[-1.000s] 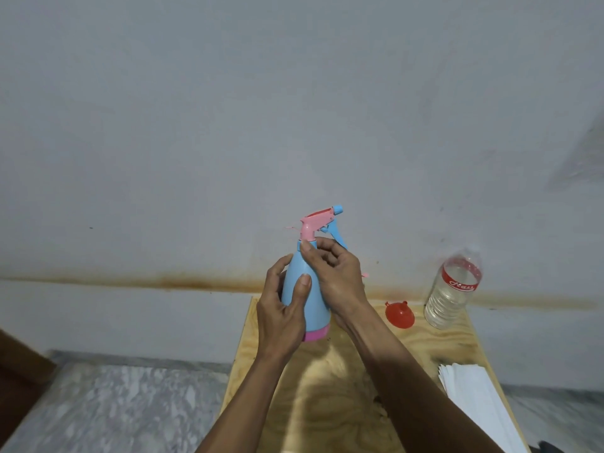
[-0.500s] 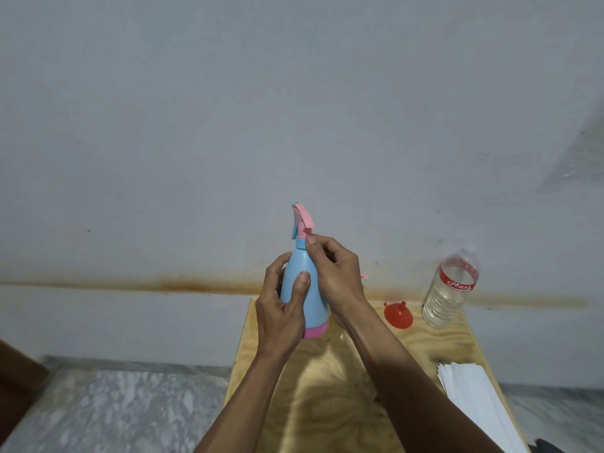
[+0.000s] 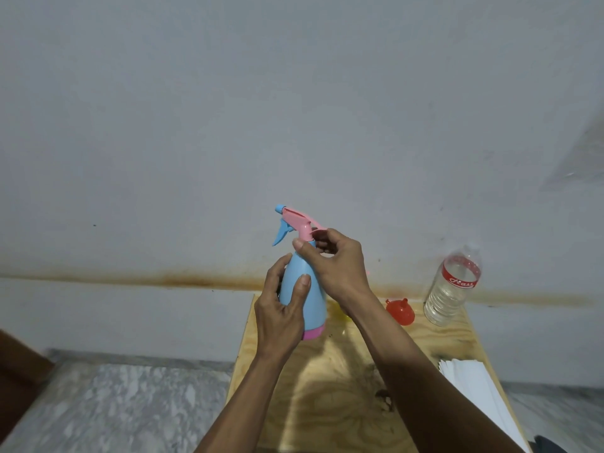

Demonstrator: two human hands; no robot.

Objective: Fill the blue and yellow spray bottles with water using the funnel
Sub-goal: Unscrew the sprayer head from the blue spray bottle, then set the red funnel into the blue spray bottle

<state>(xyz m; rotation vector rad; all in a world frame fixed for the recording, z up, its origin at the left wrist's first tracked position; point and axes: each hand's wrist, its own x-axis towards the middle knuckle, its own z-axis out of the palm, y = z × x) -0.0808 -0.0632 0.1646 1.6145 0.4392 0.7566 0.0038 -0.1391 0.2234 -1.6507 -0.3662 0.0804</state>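
I have the blue spray bottle (image 3: 302, 291) lifted off the wooden surface (image 3: 330, 380), held upright in front of the wall. My left hand (image 3: 281, 313) wraps its body from the left, thumb laid across the front and fingers curled behind. My right hand (image 3: 333, 261) grips the neck just under the pink spray head (image 3: 299, 223), thumb on the near side and fingers bent around the back. The nozzle and the blue trigger point to the left. The bottle's pink base band shows just below my left palm.

On the surface to the right, a red funnel (image 3: 400, 310) lies near the far edge. Just beside it on the right stands a clear plastic water bottle (image 3: 452, 286) with a red label band, upright and holding water. The two are close; I cannot tell whether they touch. Nearer to me, along the right edge, lies a stack of white paper (image 3: 470, 384). A patch of yellow shows behind my right wrist, too hidden to say what it is. A marbled floor (image 3: 114, 403) lies left of the surface.
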